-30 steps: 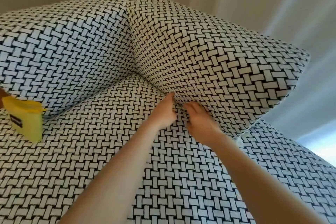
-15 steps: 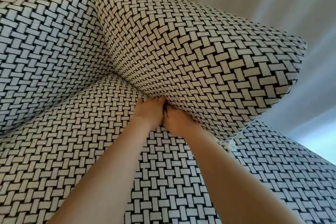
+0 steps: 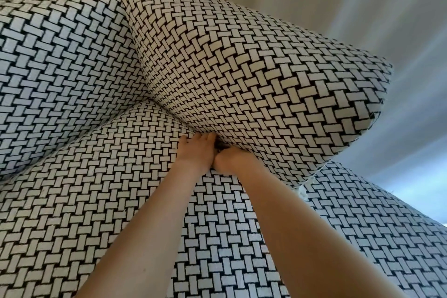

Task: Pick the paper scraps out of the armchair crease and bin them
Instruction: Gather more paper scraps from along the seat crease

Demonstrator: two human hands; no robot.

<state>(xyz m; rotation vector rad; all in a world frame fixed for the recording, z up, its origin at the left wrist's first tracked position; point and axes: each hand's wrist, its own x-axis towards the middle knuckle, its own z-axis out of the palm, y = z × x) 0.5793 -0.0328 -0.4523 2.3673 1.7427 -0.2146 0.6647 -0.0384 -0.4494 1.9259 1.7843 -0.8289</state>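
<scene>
The armchair is covered in black-and-white basket-weave fabric. Its seat cushion [image 3: 101, 201] meets the right armrest [image 3: 254, 75] along a crease [image 3: 219, 144]. My left hand [image 3: 196, 155] lies flat on the seat at the crease, fingers together and pointing into the gap. My right hand [image 3: 229, 161] is beside it, touching it, with its fingers pushed into the crease under the armrest and hidden there. A small dark opening shows between the two hands. No paper scraps are visible, and no bin is in view.
The chair's backrest [image 3: 60, 68] rises at the left. A pale curtain [image 3: 387, 19] hangs behind and to the right of the armrest. A frayed white thread tuft [image 3: 301, 191] sticks out under the armrest's front corner.
Both hands have come together and pressed deeper into the crease. The view has shifted right and closer, so the yellow object seen on the seat at the left is out of frame.
</scene>
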